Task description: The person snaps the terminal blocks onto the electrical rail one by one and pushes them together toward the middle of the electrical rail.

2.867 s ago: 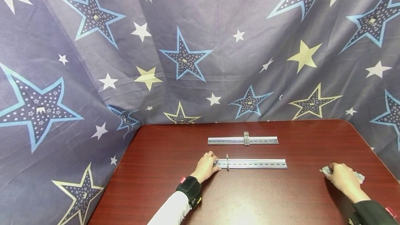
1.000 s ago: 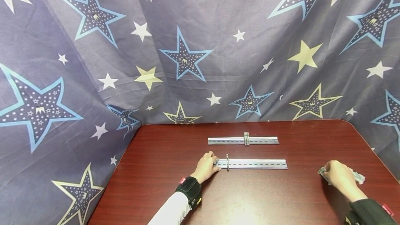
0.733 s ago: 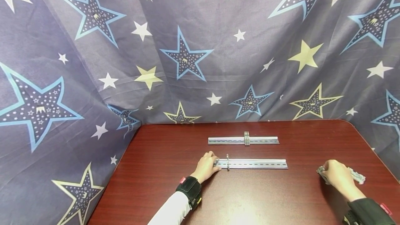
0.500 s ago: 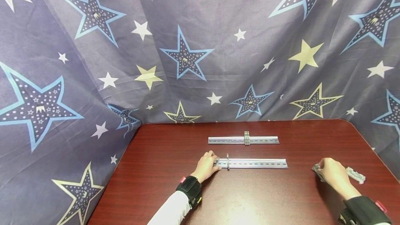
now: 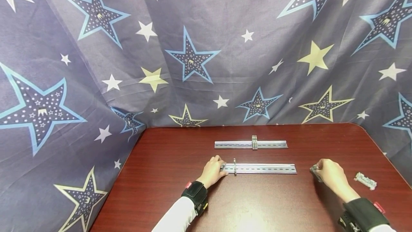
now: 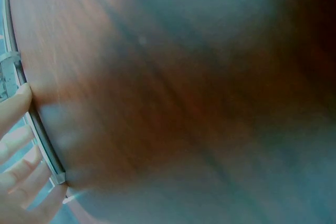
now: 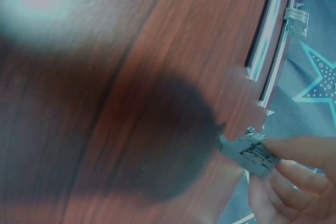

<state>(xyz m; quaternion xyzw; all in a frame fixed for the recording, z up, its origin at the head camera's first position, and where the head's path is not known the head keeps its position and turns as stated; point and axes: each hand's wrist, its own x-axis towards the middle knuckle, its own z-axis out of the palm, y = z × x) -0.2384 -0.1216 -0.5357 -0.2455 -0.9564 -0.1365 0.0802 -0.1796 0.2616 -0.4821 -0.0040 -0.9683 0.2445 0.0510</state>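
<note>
My left hand (image 5: 211, 172) grips the left end of the nearer metal rail (image 5: 264, 169); in the left wrist view its thumb and fingers lie on either side of the rail (image 6: 46, 148). A thin grey block (image 5: 235, 167) stands across that rail just right of the hand. Off the rail's right end, my right hand (image 5: 333, 176) holds a small grey terminal block (image 5: 315, 172) above the table. The right wrist view shows this block (image 7: 249, 153) pinched between thumb and fingers, with its shadow on the wood.
Behind lies a second rail (image 5: 270, 145) carrying several upright grey blocks (image 5: 254, 142) side by side. Another grey block (image 5: 365, 181) lies flat at the right of the table. A star-patterned cloth (image 5: 199, 99) hangs behind and at the sides.
My right hand has moved left with one grey block in its fingers, leaving another on the table at the right. The left hand and both rails stay where they were.
</note>
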